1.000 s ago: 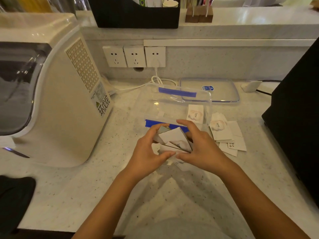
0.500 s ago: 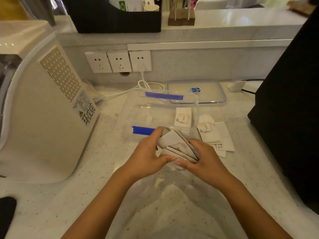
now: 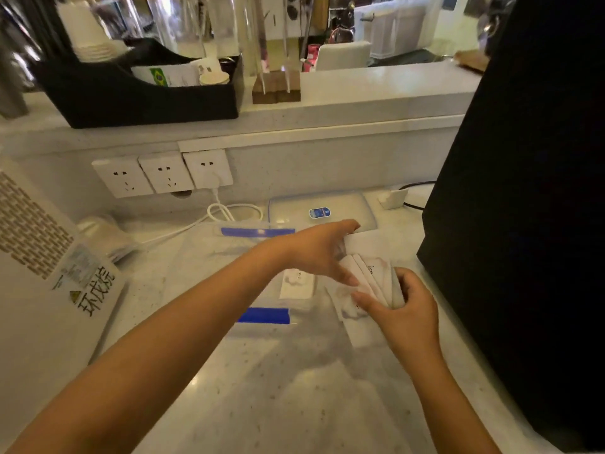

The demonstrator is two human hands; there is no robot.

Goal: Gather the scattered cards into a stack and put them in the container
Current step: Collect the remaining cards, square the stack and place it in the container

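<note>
My right hand (image 3: pixel 406 309) grips a fanned bundle of white cards (image 3: pixel 376 280) to the right of the clear plastic container (image 3: pixel 209 257), which has blue clips on its near and far rims. My left hand (image 3: pixel 314 250) reaches across over the container, fingers spread, touching the loose cards (image 3: pixel 366 240) on the counter beyond the bundle. One card (image 3: pixel 296 285) lies inside the container. More cards (image 3: pixel 347 309) lie on the counter under my right hand. The image is blurred.
The container's clear lid (image 3: pixel 347 208) lies behind it near the wall. A large white machine (image 3: pixel 42 283) stands at the left and a black appliance (image 3: pixel 523 191) at the right. Wall sockets (image 3: pixel 163 175) and a white cable (image 3: pixel 229 211) lie behind.
Both hands moved right from in front of the container to the pile of cards beside it. The gathered bundle went along in my right hand; my left hand let go and reached out.
</note>
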